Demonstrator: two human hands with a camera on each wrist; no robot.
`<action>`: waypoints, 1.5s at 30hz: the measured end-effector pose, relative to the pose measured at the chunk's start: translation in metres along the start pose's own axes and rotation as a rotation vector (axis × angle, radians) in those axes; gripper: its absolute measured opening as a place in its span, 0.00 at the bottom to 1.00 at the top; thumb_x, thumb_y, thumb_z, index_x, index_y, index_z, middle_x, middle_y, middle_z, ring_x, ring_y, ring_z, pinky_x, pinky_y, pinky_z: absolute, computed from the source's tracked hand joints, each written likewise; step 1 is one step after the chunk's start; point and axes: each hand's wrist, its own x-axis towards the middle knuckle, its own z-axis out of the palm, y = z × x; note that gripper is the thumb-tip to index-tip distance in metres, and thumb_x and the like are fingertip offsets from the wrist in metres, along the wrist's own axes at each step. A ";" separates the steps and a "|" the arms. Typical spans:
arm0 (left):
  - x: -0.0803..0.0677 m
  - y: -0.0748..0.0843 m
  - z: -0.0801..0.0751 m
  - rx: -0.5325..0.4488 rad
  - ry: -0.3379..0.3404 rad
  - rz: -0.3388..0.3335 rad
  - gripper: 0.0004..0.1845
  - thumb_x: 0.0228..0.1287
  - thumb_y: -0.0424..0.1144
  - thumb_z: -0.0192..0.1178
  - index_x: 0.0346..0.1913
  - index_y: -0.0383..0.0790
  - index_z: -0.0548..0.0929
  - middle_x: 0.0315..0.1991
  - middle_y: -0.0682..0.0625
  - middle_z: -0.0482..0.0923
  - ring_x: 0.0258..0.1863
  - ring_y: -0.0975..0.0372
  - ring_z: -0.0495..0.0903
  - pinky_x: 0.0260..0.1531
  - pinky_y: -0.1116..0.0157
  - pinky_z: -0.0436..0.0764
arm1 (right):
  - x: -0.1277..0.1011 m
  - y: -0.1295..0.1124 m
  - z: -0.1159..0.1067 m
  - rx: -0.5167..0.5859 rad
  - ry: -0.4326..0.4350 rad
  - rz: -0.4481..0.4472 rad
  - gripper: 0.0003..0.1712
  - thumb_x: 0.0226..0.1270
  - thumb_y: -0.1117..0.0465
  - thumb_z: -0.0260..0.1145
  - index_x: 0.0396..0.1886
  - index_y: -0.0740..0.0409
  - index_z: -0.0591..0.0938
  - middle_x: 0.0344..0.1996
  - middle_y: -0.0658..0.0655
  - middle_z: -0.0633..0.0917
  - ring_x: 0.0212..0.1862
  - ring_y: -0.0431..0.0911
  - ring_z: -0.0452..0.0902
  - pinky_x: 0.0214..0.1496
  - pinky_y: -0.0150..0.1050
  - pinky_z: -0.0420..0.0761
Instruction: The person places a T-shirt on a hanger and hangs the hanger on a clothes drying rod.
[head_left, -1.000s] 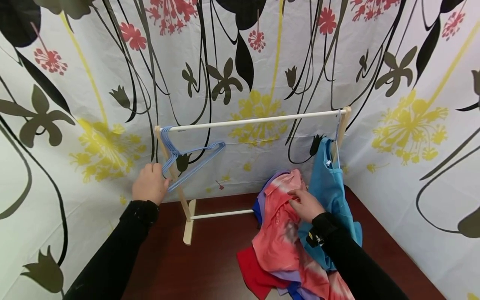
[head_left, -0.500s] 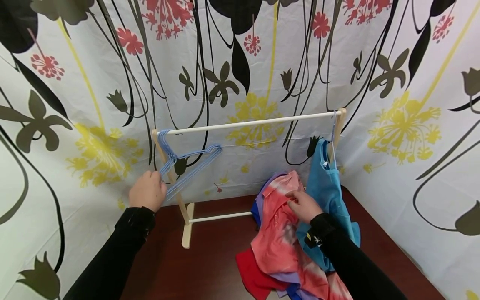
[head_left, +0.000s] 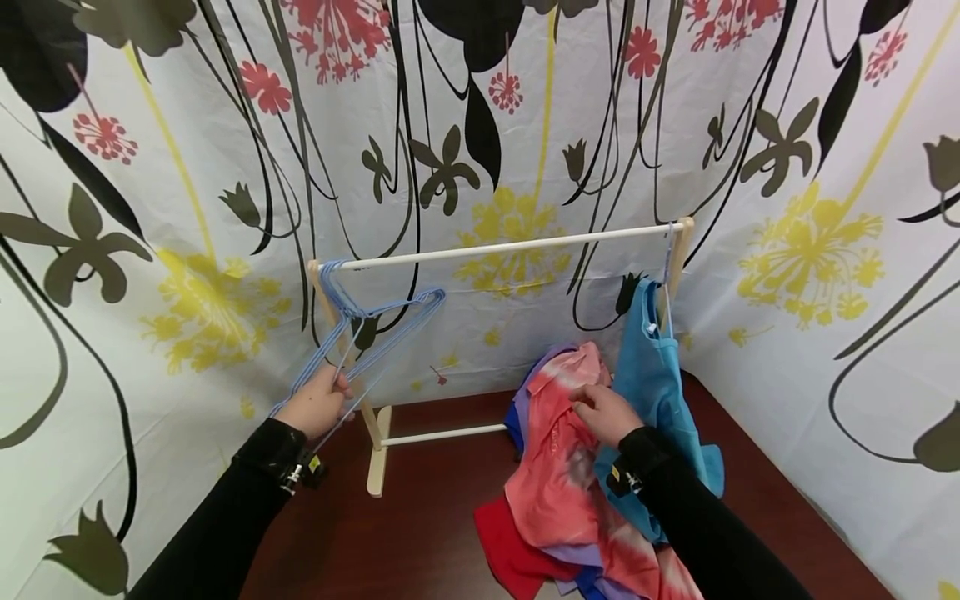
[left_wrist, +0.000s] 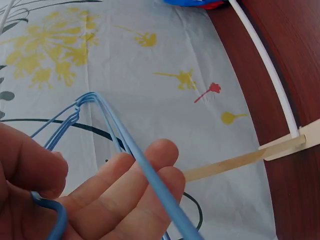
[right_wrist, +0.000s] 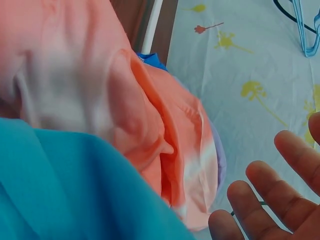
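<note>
My left hand (head_left: 318, 406) is among several blue wire hangers (head_left: 358, 315) hooked at the left end of a rack's rail. One hanger (left_wrist: 150, 171) swings apart from the bunch, its wire crossing my fingers in the left wrist view; a second bit of blue wire lies by my thumb and palm. My right hand (head_left: 609, 414) hovers over a coral tie-dye shirt (head_left: 551, 500) and beside a turquoise garment (head_left: 654, 367) that hangs on the right. In the right wrist view its fingers (right_wrist: 272, 182) are spread loosely and hold nothing.
The clothes rack has a white rail (head_left: 517, 245) on wooden posts and a low white crossbar (head_left: 446, 434). Under the coral shirt lie red (head_left: 513, 546), purple and blue cloths. A flowered curtain (head_left: 450, 108) surrounds the dark red-brown tabletop (head_left: 405, 533).
My left hand has turned and moved slightly right, in among the hangers. The hangers have swung, with one fanned away from the bunch. The right hand stays nearly still.
</note>
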 end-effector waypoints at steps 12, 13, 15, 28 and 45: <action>0.004 0.003 0.003 -0.110 -0.060 -0.075 0.11 0.72 0.24 0.39 0.53 0.33 0.60 0.50 0.31 0.69 0.36 0.50 0.81 0.32 0.53 0.83 | -0.002 0.001 0.002 0.028 -0.021 0.023 0.16 0.78 0.60 0.57 0.55 0.62 0.83 0.51 0.61 0.84 0.44 0.51 0.78 0.51 0.51 0.80; 0.004 0.003 0.004 -0.091 -0.054 -0.068 0.11 0.72 0.25 0.40 0.54 0.33 0.60 0.50 0.30 0.70 0.35 0.51 0.81 0.31 0.54 0.82 | -0.002 0.002 0.003 0.030 -0.022 0.024 0.15 0.78 0.60 0.57 0.55 0.62 0.83 0.51 0.61 0.84 0.44 0.51 0.78 0.50 0.51 0.79; 0.004 0.003 0.006 -0.059 -0.035 -0.071 0.11 0.72 0.27 0.43 0.54 0.33 0.61 0.49 0.30 0.73 0.34 0.51 0.81 0.29 0.56 0.81 | -0.002 0.003 0.003 0.034 -0.022 0.029 0.15 0.78 0.60 0.57 0.55 0.62 0.83 0.50 0.60 0.84 0.44 0.51 0.78 0.50 0.50 0.79; 0.002 0.011 0.010 0.033 0.075 -0.013 0.14 0.68 0.28 0.48 0.55 0.34 0.65 0.45 0.34 0.76 0.33 0.52 0.78 0.29 0.58 0.76 | -0.003 0.005 0.006 0.028 -0.029 0.039 0.16 0.79 0.60 0.57 0.56 0.64 0.83 0.51 0.61 0.83 0.45 0.52 0.77 0.50 0.51 0.80; -0.012 0.021 0.049 -0.003 0.082 0.064 0.10 0.76 0.33 0.47 0.55 0.38 0.67 0.44 0.42 0.77 0.36 0.54 0.79 0.34 0.57 0.76 | -0.005 0.010 0.011 0.017 -0.014 0.025 0.15 0.78 0.61 0.57 0.54 0.64 0.83 0.48 0.60 0.84 0.42 0.51 0.76 0.46 0.48 0.78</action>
